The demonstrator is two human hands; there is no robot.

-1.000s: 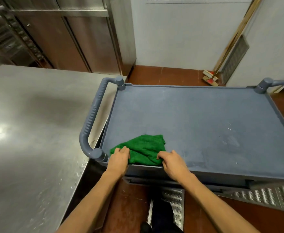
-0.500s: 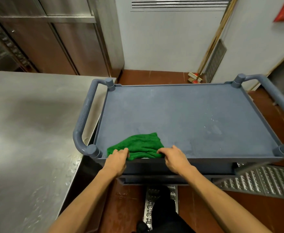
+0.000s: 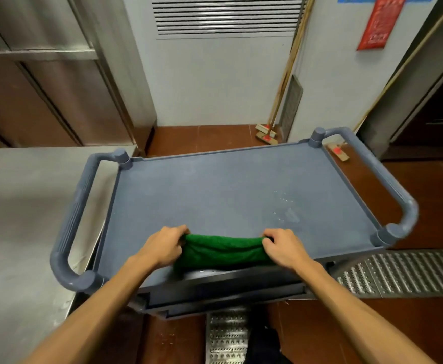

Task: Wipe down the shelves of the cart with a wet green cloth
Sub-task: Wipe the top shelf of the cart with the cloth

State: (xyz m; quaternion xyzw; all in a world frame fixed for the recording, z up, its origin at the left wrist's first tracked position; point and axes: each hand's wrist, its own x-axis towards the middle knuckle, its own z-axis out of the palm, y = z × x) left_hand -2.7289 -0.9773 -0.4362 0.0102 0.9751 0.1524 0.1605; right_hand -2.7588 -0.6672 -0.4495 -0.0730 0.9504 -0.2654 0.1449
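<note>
The green cloth [image 3: 223, 250] hangs bunched and stretched between both hands over the near edge of the cart's top shelf [image 3: 215, 190]. The left hand [image 3: 164, 245] has its grip closed round the cloth's left end, and the right hand [image 3: 283, 248] pinches the right end with curled fingers. A few water drops [image 3: 283, 203] lie on the rimmed shelf toward its right. A steel bench [image 3: 18, 219] stands just beside the cart's left handle [image 3: 71, 224].
</note>
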